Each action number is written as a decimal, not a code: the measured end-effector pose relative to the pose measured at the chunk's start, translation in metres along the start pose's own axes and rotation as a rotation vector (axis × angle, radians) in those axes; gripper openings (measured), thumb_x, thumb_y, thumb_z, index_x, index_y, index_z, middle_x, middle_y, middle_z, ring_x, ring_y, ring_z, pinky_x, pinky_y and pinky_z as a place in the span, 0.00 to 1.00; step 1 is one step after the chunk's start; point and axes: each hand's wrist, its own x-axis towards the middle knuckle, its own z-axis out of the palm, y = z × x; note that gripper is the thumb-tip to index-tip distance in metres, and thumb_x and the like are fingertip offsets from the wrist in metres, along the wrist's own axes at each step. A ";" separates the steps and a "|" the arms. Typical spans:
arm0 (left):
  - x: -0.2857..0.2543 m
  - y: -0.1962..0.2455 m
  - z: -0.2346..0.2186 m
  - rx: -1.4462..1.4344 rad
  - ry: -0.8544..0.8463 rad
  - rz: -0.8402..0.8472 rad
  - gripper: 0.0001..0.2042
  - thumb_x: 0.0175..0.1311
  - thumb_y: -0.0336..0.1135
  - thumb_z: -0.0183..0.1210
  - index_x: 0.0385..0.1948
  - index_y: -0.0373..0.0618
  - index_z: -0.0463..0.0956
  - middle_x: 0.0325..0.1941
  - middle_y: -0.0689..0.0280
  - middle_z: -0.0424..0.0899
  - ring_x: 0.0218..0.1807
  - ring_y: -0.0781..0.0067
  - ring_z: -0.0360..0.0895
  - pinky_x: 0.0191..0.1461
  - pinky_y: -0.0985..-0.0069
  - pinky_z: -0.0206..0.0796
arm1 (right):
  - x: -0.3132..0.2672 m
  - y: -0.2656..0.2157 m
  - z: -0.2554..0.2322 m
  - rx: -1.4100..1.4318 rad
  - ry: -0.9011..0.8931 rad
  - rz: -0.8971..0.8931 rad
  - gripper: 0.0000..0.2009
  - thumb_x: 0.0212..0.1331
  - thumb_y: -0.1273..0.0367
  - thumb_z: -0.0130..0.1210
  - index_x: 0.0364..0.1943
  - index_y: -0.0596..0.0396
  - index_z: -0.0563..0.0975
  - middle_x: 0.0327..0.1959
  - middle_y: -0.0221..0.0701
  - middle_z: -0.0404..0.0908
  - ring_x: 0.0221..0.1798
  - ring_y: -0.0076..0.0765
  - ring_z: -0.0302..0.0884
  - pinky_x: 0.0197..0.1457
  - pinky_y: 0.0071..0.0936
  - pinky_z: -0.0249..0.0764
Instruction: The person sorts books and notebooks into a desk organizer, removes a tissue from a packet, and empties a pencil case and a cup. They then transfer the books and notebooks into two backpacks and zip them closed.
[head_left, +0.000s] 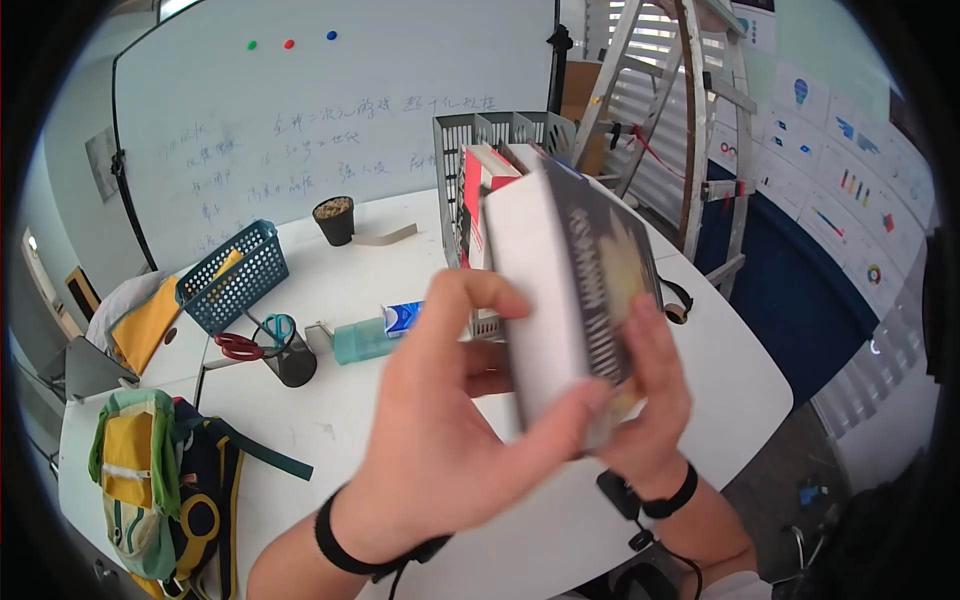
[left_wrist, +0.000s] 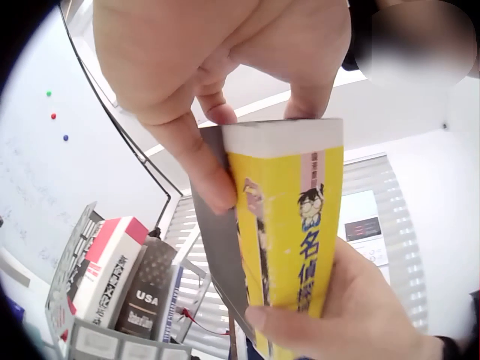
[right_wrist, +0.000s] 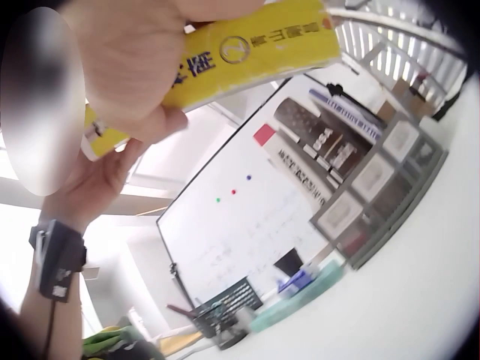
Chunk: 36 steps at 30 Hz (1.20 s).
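item held: one thick, block-shaped book [head_left: 548, 300], raised above the white, smooth surface [head_left: 715, 405] and apart from the rack. its spine is yellow, printed with dark characters; the cover is dark, its lettering blurred in the head view. left hand [head_left: 425, 430]: thumb and fingers curled, pinching the book across its thickness. right hand [head_left: 655, 410]: curled round the book's opposite end. grey plastic rack [head_left: 451, 133]: slatted wall, upright books inside, including a red-and-white book [left_wrist: 112, 266] and a dark-brown book [left_wrist: 147, 289] marked "usa". further left: cylindrical black mesh cup [head_left: 290, 364] containing scissors [head_left: 238, 347]; perforated teal plastic basket [head_left: 235, 285]; tapered black pot [head_left: 337, 226]; fabric backpack [head_left: 130, 500].
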 end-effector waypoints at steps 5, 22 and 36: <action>-0.038 -0.002 -0.009 0.466 -0.156 0.424 0.43 0.52 0.28 0.78 0.72 0.37 0.65 0.73 0.42 0.72 0.61 0.50 0.87 0.64 0.63 0.80 | 0.008 0.072 -0.003 0.329 0.429 0.319 0.29 0.66 0.77 0.66 0.70 0.66 0.68 0.63 0.45 0.81 0.65 0.43 0.82 0.73 0.39 0.75; -0.128 -0.122 -0.050 0.266 -0.009 -0.725 0.07 0.67 0.22 0.67 0.44 0.34 0.86 0.39 0.62 0.91 0.38 0.76 0.88 0.44 0.79 0.80 | 0.077 0.206 0.124 0.564 0.272 0.567 0.22 0.64 0.69 0.71 0.59 0.58 0.76 0.50 0.41 0.91 0.52 0.40 0.91 0.56 0.36 0.83; -0.114 -0.136 -0.049 0.014 0.112 -0.967 0.09 0.72 0.23 0.63 0.51 0.33 0.81 0.38 0.57 0.90 0.29 0.68 0.88 0.33 0.75 0.82 | 0.069 0.194 0.128 0.161 -0.148 0.684 0.32 0.60 0.61 0.69 0.66 0.59 0.71 0.45 0.51 0.90 0.49 0.62 0.89 0.57 0.52 0.83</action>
